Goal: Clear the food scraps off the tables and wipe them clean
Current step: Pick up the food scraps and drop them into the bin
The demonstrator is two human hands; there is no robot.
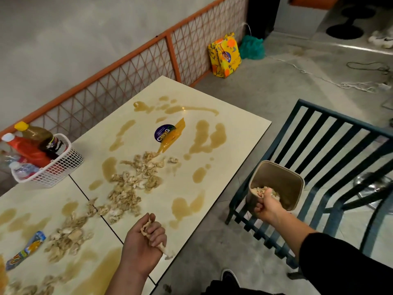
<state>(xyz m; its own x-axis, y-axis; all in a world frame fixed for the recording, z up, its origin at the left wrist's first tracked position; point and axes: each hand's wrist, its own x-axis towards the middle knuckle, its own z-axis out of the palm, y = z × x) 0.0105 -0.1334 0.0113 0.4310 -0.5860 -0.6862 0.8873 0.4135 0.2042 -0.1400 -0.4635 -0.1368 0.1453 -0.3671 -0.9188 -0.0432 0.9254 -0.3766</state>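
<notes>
Two cream tables (229, 143) stand edge to edge, smeared with brown liquid puddles (209, 135). Pale food scraps (127, 188) lie in a band across both tops. My left hand (146, 237) hovers palm up over the near table edge, fingers closed on a clump of scraps. My right hand (266, 204) is at the rim of a tan bin (282, 184) beside the table and grips a handful of scraps over its opening. More scraps lie inside the bin.
A white basket (63, 165) with sauce bottles sits at the tables' left. A blue snack wrapper (27, 250) and an orange wrapper (173, 135) lie on the tops. A dark slatted chair (331, 158) stands right, behind the bin. A yellow bag (224, 55) leans on the orange fence.
</notes>
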